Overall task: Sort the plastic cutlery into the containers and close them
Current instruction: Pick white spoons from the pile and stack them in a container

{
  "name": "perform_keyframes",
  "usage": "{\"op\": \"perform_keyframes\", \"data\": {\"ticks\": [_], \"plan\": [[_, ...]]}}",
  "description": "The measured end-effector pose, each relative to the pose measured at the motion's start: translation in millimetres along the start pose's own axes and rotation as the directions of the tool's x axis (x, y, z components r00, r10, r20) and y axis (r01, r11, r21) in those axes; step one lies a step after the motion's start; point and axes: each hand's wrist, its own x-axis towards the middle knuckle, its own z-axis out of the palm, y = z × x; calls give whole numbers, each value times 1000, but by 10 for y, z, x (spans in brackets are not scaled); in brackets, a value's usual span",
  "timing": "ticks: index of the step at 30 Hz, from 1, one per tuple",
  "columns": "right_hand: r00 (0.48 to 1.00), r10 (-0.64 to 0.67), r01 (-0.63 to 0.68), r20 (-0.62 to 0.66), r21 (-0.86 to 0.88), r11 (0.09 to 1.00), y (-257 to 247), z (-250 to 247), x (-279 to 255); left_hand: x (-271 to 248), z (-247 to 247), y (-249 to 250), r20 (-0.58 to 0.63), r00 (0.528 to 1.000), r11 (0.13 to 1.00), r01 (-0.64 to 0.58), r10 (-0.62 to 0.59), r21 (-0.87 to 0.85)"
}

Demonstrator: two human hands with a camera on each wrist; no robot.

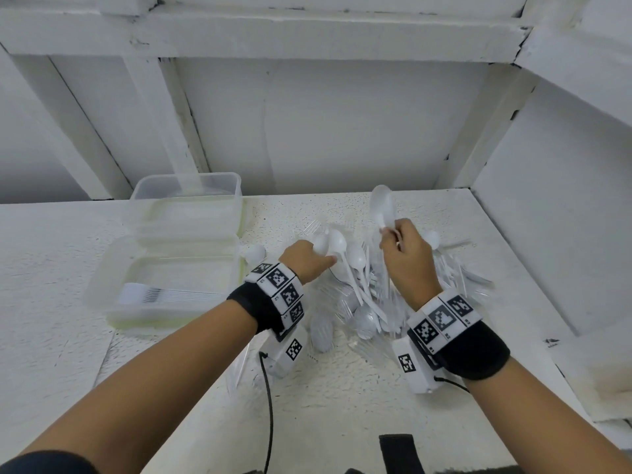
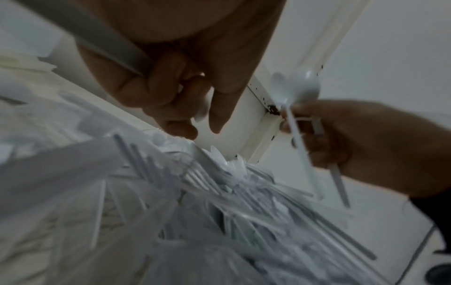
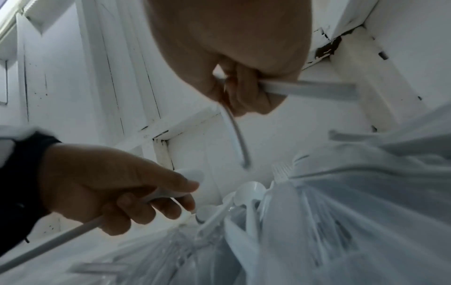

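A heap of white plastic cutlery [image 1: 369, 299] lies mid-table, spoons and forks mixed. My left hand [image 1: 326, 258] reaches into its left side and grips a spoon by the handle [image 2: 114, 50]. My right hand [image 1: 393, 234] is raised over the heap's far side, holding a few spoons [image 1: 383, 205] by their handles with the bowls pointing up. The right wrist view shows those handles [image 3: 305, 89] clamped in curled fingers [image 3: 246, 96]. At the left stand clear open containers. The near container [image 1: 102, 268] holds a neat stack of white forks [image 1: 160, 295]. The far container [image 1: 186, 186] looks empty.
A white wall and beams close off the back and right of the table [image 1: 342, 388]. A loose spoon [image 1: 254, 253] lies between the containers and the heap. A black cable [image 1: 270, 405] hangs from my left wrist unit. Bare tabletop shows at the front.
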Motion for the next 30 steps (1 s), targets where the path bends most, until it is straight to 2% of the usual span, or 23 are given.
{"op": "perform_keyframes", "data": {"ticks": [2,5,8,12,15,18,20,24,27,30], "plan": [[997,27,-21,-72,78,997,-35,-32,-3,44,27,47,42,999,994,-10,5,109],[997,32,-29,-70,47,998,-30,-62,-6,79,36,78,66,998,983,11,-23,184],[999,45,-45,-25,11,999,26,-67,-13,59,-6,72,60,998,994,14,-20,108],[990,60,-73,126,107,992,70,-49,-6,-62,-147,78,56,998,999,1,-4,53],[980,45,-53,192,36,998,59,-31,0,-147,-282,30,25,999,999,-33,32,34],[964,104,-78,245,-114,991,97,15,54,-218,-417,-62,-97,992,988,-89,77,-126],[938,168,-93,302,-248,964,137,78,95,-275,-485,-100,-144,988,942,-105,61,-319],[890,267,-72,370,-464,883,147,235,105,-323,-557,-120,-86,996,759,-59,5,-649],[869,310,-50,385,-555,830,111,309,98,-286,-538,-130,-34,998,662,10,-54,-750],[856,325,-49,403,-561,826,84,319,114,-252,-478,-146,45,993,563,100,-111,-821]]}}
